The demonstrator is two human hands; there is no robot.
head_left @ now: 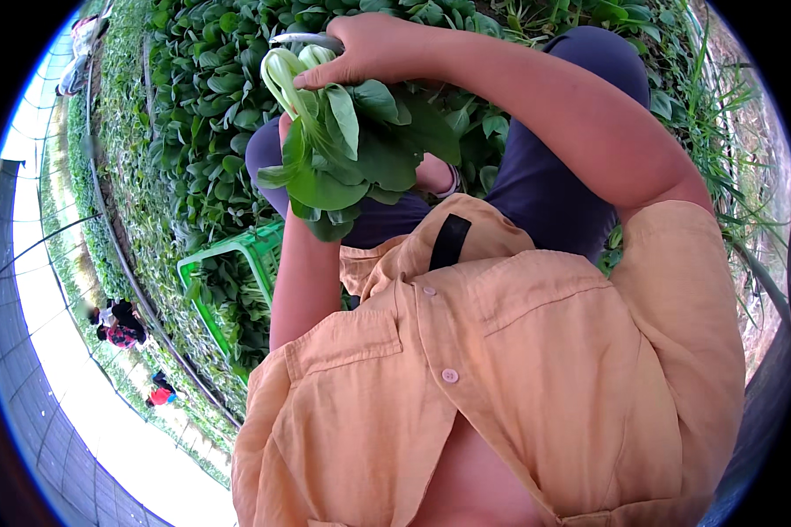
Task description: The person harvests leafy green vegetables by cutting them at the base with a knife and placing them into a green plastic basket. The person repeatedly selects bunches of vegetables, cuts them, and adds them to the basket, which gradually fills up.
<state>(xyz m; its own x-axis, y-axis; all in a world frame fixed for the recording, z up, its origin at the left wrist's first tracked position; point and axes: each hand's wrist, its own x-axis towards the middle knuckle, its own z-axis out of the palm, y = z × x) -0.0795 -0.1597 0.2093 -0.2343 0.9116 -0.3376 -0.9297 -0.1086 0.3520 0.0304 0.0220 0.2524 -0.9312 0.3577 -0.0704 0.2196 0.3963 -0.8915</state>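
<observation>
A bunch of bok choy (325, 158) with pale green stems and broad dark leaves is held up in front of my knees. My left hand (286, 126) grips it from the left; leaves cover most of the fingers. My right hand (369, 48) is closed around a knife (308, 39), whose grey metal blade sticks out to the left just above the stem ends. The right thumb presses against the pale stems. The knife's handle is hidden inside the hand.
A green plastic crate (228, 250) with leafy greens in it stands by my left forearm. Dense growing greens (211, 114) spread ahead and left. Tall grass (721, 123) grows on the right. Several people are far left, beyond a dark curved pipe (119, 241).
</observation>
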